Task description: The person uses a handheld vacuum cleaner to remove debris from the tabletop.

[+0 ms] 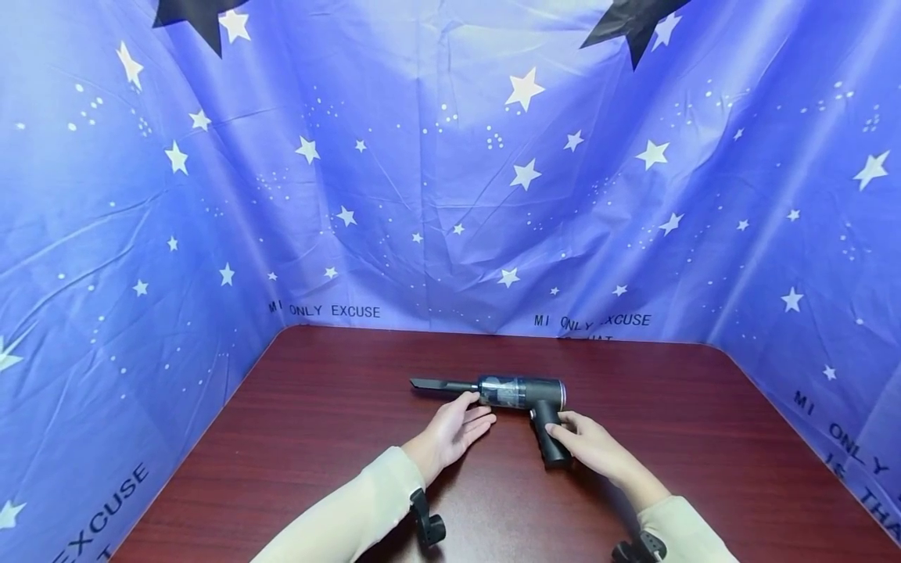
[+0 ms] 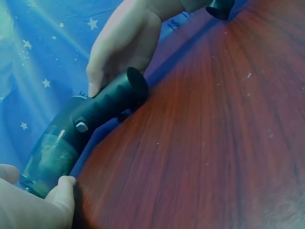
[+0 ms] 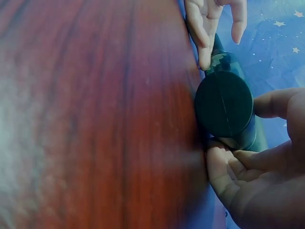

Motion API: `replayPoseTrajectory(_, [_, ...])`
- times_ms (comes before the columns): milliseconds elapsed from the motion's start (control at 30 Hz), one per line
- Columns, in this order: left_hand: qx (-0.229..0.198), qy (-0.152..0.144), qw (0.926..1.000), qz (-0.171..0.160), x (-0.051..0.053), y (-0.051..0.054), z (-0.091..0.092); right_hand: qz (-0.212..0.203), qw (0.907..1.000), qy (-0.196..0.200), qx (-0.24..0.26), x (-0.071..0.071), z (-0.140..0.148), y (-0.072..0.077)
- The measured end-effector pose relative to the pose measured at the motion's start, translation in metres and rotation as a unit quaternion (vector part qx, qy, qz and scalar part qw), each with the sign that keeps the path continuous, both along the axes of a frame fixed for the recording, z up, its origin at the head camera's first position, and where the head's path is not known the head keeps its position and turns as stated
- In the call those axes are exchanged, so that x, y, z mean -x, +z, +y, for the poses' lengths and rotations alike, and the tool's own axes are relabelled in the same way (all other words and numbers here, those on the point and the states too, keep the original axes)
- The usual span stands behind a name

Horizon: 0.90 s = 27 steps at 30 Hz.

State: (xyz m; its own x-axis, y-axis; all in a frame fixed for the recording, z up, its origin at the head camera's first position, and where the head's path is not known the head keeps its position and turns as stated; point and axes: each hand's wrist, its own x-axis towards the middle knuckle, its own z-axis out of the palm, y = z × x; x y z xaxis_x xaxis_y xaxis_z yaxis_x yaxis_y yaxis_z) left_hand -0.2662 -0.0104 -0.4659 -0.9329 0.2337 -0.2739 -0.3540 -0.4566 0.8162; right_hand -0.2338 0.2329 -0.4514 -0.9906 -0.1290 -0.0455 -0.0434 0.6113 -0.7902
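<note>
A black handheld vacuum (image 1: 545, 391) with a clear dust cup (image 1: 501, 392) lies on its side on the table, its long flat nozzle (image 1: 442, 385) pointing left. The handle (image 1: 551, 439) reaches toward me. My right hand (image 1: 590, 442) holds this handle between thumb and curled fingers, also seen in the right wrist view, where the handle's round end (image 3: 224, 104) faces the camera. My left hand (image 1: 455, 428) is beside the front of the dust cup with fingers fairly straight, palm turned up and thumb near the nozzle joint. Whether it bears any weight I cannot tell.
The dark red wooden table (image 1: 317, 438) has rounded far corners. Blue cloth (image 1: 422, 172) printed with white stars and lettering hangs behind it and along both sides. A black wrist mount (image 1: 427, 520) is strapped over the left sleeve, and another (image 1: 639, 547) over the right.
</note>
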Motion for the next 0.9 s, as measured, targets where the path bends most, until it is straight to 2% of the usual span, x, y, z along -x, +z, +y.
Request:
replayPoseTrajectory(300, [-0.003, -0.016, 0.9998, -0.006, 0.006, 0.003, -0.001, -0.004, 0.9997, -0.006, -0.023, -0.001, 0.004, 0.005])
replayPoseTrajectory(500, [0.000, -0.029, 0.9996, 0.000, 0.006, 0.004, -0.005, 0.011, 0.9997, 0.022, -0.009, -0.004, 0.012, 0.008])
replayPoseTrajectory(667, [0.019, -0.038, 0.9991, 0.009, 0.005, 0.004, -0.016, 0.034, 0.9987, 0.038, 0.000, -0.003, 0.025, 0.008])
replayPoseTrajectory(900, [0.039, -0.041, 0.9983, 0.016, 0.007, 0.006, -0.039, 0.050, 0.9986, 0.012, -0.011, 0.002, 0.044, 0.008])
